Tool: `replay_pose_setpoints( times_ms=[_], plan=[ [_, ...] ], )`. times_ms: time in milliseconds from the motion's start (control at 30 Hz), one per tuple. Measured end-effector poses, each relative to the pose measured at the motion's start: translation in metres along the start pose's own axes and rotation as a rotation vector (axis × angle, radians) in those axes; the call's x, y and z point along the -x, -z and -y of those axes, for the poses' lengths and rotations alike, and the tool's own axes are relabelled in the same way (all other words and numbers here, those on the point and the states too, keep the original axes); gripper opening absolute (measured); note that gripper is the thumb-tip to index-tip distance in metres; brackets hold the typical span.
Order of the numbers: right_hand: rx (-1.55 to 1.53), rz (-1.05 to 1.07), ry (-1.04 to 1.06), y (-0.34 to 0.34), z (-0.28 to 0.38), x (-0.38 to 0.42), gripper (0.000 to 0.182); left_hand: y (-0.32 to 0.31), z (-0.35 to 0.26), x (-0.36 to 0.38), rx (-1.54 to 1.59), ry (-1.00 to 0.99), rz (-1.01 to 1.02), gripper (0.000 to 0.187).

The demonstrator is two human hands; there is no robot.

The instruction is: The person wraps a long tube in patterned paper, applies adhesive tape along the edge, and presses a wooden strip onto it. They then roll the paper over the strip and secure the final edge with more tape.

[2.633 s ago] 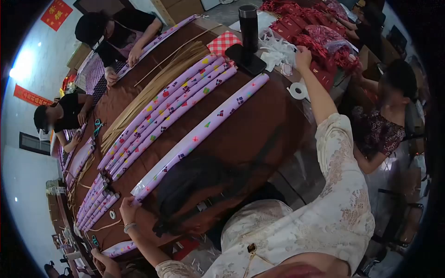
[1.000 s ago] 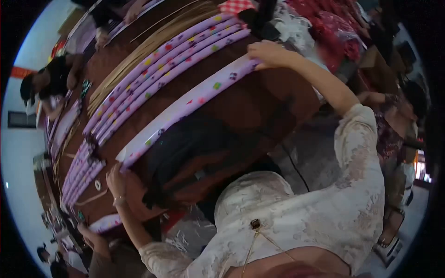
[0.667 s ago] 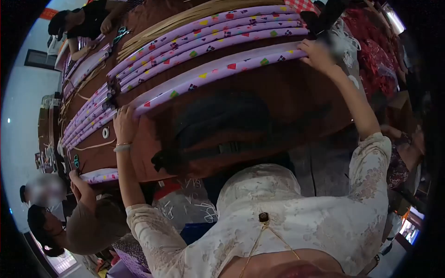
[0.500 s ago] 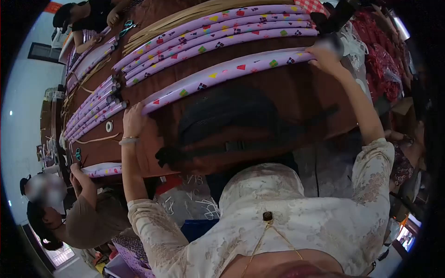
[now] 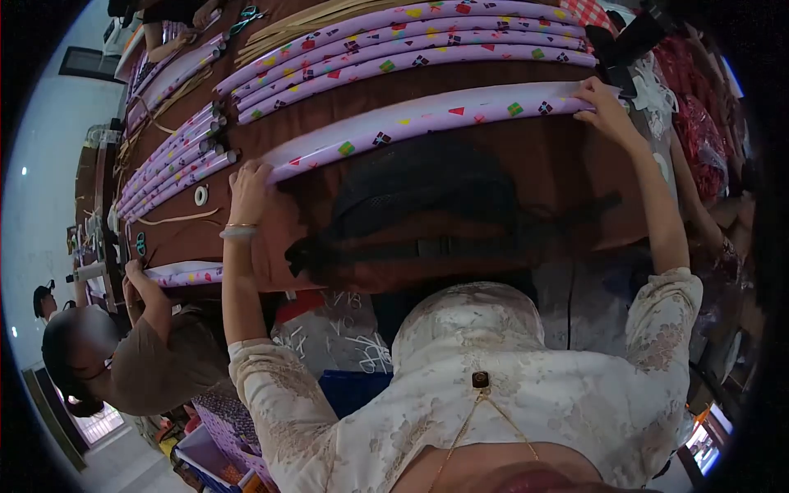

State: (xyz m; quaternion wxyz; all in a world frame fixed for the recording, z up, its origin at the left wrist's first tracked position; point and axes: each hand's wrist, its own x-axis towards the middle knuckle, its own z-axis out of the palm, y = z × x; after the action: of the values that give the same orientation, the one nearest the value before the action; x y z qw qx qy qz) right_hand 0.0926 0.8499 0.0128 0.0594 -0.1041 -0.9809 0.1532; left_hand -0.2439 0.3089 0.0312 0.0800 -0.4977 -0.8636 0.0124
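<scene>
A long lilac roll of wrapping paper [image 5: 444, 119], printed with small colored gift shapes, lies across the brown-covered table before me. My left hand [image 5: 249, 191] has its fingers closed on the roll's left end. At the far right end, my right hand [image 5: 608, 115] grips the paper between thumb and fingers. A pale, plainer strip of the paper shows along the roll's far side. A dark mesh bag [image 5: 423, 193] with a strap lies on the table between my arms, nearer to me than the roll.
Behind the roll lie several finished-looking lilac rolls [image 5: 411, 66] and brown paper strips [image 5: 329, 16]. More rolls [image 5: 177, 168], a white tape ring [image 5: 200, 195] and scissors [image 5: 140, 244] are at left. A co-worker [image 5: 164, 353] handles paper at lower left; red plastic packs [image 5: 699, 123] sit at right.
My view has shifted, so the table's things appear slightly higher and further right. Both hands still hold the roll's ends, and its pale far-side strip looks wider.
</scene>
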Motion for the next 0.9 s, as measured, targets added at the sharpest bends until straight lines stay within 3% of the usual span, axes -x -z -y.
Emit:
replay_pose_setpoints(
  times_ms=[333, 433, 500, 567, 600, 667, 767, 900],
  plan=[
    [-0.083, 0.055, -0.077, -0.005, -0.009, 0.002, 0.04, -0.008, 0.02, -0.002, 0.133, 0.161, 0.264, 0.044],
    [-0.025, 0.084, -0.059, -0.005, -0.011, 0.0, 0.04, -0.002, 0.013, 0.005, 0.217, 0.146, 0.175, 0.051],
    [-0.032, 0.067, -0.043, -0.003, -0.011, 0.002, 0.038, 0.011, -0.002, 0.009, 0.105, 0.12, 0.148, 0.057],
    [-0.014, 0.05, -0.041, -0.003, -0.007, 0.005, 0.038, 0.02, -0.015, 0.011, -0.232, 0.183, 0.135, 0.047],
    [0.004, 0.034, -0.043, -0.003, -0.004, 0.005, 0.038, 0.024, -0.028, 0.007, -0.349, 0.204, 0.112, 0.032],
    [-0.009, 0.044, -0.055, -0.003, -0.003, 0.005, 0.04, 0.036, -0.062, 0.001, -0.253, 0.186, -0.123, 0.021],
    [-0.027, 0.078, -0.078, -0.006, -0.008, 0.004, 0.042, 0.028, -0.083, -0.014, 0.145, 0.046, -0.169, 0.021],
    [-0.015, 0.078, -0.1, -0.009, -0.013, 0.003, 0.044, -0.001, -0.074, -0.029, 0.339, -0.011, -0.085, 0.032]
  ],
)
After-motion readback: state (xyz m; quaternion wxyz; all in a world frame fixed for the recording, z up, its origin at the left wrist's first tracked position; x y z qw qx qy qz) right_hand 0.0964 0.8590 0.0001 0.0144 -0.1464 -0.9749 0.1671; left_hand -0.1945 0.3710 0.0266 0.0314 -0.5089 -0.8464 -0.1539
